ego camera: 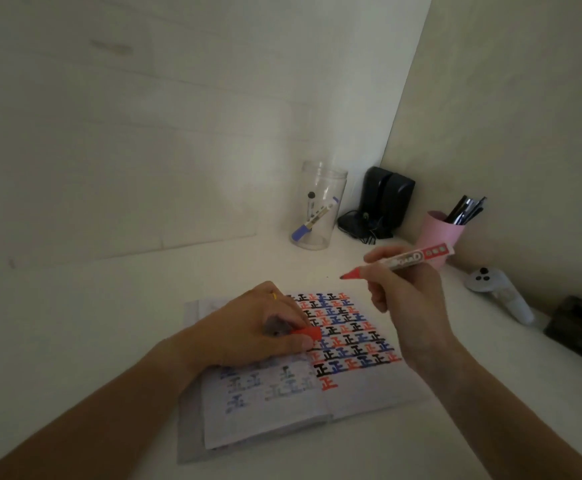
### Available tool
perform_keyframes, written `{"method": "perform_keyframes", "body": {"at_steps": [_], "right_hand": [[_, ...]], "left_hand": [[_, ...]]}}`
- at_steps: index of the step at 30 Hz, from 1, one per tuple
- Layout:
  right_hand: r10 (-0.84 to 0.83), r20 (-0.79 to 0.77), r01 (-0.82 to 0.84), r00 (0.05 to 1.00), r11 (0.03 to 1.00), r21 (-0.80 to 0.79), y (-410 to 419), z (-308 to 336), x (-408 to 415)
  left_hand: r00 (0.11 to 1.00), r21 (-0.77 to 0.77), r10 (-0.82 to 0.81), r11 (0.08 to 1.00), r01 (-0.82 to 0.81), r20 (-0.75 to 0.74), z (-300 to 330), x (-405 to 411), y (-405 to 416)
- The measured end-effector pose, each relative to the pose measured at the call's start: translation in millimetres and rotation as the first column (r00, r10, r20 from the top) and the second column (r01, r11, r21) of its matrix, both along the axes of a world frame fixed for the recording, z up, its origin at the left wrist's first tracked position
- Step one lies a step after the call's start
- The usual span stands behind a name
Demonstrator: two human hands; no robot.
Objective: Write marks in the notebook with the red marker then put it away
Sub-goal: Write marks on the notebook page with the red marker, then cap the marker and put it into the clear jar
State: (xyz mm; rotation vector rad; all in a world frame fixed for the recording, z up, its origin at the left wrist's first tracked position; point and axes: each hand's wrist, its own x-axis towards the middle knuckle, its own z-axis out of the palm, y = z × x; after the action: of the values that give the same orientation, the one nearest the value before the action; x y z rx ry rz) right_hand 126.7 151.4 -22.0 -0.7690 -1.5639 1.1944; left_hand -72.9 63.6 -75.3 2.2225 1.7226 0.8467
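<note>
An open notebook (351, 393) lies on the white desk, its right page filled with rows of black, blue and red marks. My right hand (410, 299) holds the uncapped red marker (407, 259) above the page's upper right corner, tip pointing left and clear of the paper. My left hand (248, 327) rests on the notebook's left page and pinches the red cap (306, 333) between thumb and fingers.
A clear jar (320, 206) with a blue and a black marker stands at the back. Black speakers (383, 202) fill the corner. A pink cup (438, 232) of pens, a white controller (500, 292) and a dark object (580, 327) line the right wall.
</note>
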Motion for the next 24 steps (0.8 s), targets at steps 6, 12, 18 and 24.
{"method": "perform_keyframes", "body": {"at_steps": [6,12,18,24], "right_hand": [[-0.071,-0.14,0.065,0.988,0.997,-0.048,23.7,-24.5,-32.2],[0.025,-0.124,-0.04,0.992,0.992,-0.122,22.0,-42.4,-28.5],[0.019,-0.174,-0.057,0.985,0.975,-0.216,21.0,-42.8,-26.9],[0.092,-0.18,-0.131,0.979,0.968,-0.215,21.3,-47.4,-28.3]], "left_hand": [[0.951,0.219,0.291,0.926,-0.308,0.107,-7.1,-2.7,2.6],[0.926,0.228,0.372,0.897,-0.378,0.072,-12.7,-5.1,7.2],[0.927,0.215,0.371,0.902,-0.375,0.06,-11.7,-5.4,6.4],[0.937,0.217,0.349,0.913,-0.345,0.021,-8.7,0.4,3.0]]}}
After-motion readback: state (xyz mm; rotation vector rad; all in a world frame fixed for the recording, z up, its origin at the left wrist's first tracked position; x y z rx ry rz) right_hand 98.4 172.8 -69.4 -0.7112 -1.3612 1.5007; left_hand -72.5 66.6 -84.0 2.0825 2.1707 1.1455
